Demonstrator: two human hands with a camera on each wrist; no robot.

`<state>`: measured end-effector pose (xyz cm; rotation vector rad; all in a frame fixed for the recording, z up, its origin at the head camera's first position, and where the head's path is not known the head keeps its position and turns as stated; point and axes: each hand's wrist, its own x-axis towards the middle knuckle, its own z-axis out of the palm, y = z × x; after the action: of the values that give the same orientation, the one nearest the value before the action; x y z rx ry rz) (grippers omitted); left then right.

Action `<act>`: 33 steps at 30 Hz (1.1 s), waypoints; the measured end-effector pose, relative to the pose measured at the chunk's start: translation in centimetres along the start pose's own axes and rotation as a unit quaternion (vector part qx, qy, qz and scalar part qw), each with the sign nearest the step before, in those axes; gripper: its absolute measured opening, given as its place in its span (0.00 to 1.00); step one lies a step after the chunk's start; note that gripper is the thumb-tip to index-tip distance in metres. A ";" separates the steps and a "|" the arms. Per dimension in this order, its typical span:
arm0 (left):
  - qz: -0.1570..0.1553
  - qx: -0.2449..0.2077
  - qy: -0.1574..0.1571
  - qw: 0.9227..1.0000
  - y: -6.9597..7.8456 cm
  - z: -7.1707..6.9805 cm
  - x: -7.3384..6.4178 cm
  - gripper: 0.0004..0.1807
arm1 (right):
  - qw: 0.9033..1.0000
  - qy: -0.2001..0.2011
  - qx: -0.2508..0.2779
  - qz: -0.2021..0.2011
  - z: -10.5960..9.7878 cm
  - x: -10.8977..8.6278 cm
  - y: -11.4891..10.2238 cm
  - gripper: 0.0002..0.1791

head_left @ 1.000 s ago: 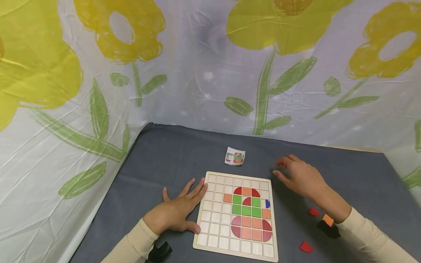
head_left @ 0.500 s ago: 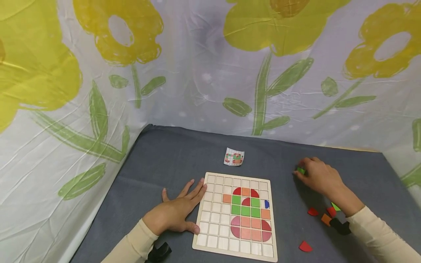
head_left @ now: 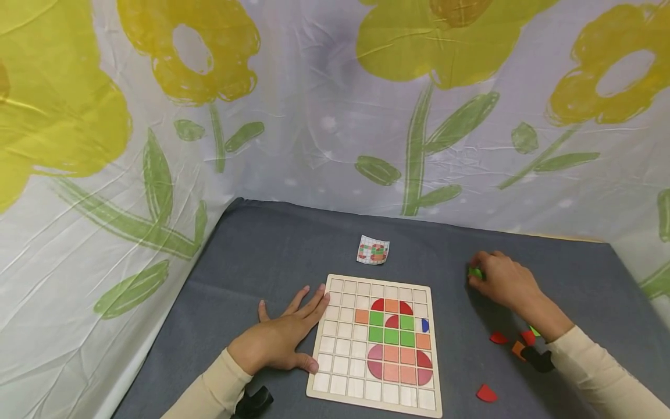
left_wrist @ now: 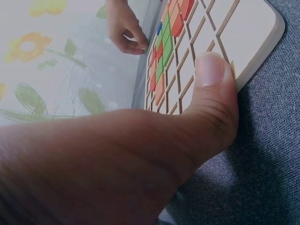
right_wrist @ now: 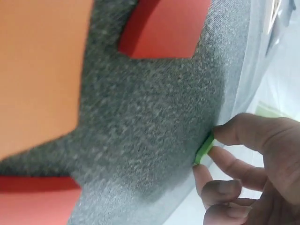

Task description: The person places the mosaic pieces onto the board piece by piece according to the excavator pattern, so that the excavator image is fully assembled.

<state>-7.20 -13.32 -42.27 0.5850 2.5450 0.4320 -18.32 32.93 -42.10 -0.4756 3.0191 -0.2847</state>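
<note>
My right hand (head_left: 506,281) pinches a small green tile (right_wrist: 204,149) between thumb and fingertips, low over the dark cloth, right of the board. My left hand (head_left: 282,337) is spread against the left edge of the wooden grid board (head_left: 335,372). Its thumb (left_wrist: 213,79) lies on the board's rim near the front corner. Several tiles fill the right half of the grid: green squares (head_left: 391,336), salmon-orange squares (head_left: 399,362), red quarter-rounds (head_left: 392,321) and one blue piece (head_left: 425,325). Behind the board lies a small printed pattern card (head_left: 373,250).
Loose pieces lie right of the board: red quarter-rounds (head_left: 487,393) and an orange square (head_left: 518,350), plus a bright green piece (head_left: 534,331) by the right forearm. Black wrist straps (head_left: 255,401) show under both sleeves. A flower-printed curtain (head_left: 314,116) hangs behind the dark cloth (head_left: 282,244).
My right hand has moved right from beside the board's top right corner to the green tile and now pinches it. The left hand has stayed on the board.
</note>
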 end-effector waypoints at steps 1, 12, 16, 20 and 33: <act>0.000 -0.001 -0.001 1.000 0.0 0.0 0.0 0.69 | 1.000 0.001 0.002 -0.002 0.0 0.1 -0.1 0.21; -0.003 0.002 -0.003 1.000 0.0 0.0 0.0 0.70 | 0.994 0.019 0.034 -0.099 -0.4 0.7 -5.6 0.21; -0.005 0.003 -0.002 1.000 0.1 0.0 -0.1 0.70 | 0.981 0.033 0.035 -0.186 -0.3 0.6 -8.6 0.18; -0.004 0.005 -0.002 1.000 0.1 -0.1 -0.1 0.70 | 0.961 0.034 0.049 -0.268 0.1 0.6 -11.5 0.16; -0.003 0.008 -0.003 1.000 0.0 -0.1 0.0 0.69 | 0.918 -0.016 0.037 -0.396 1.7 1.8 -18.5 0.14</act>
<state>-7.24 -13.36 -42.23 0.5841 2.5453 0.4084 -14.33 14.80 -40.25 -1.6502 2.5994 -0.4147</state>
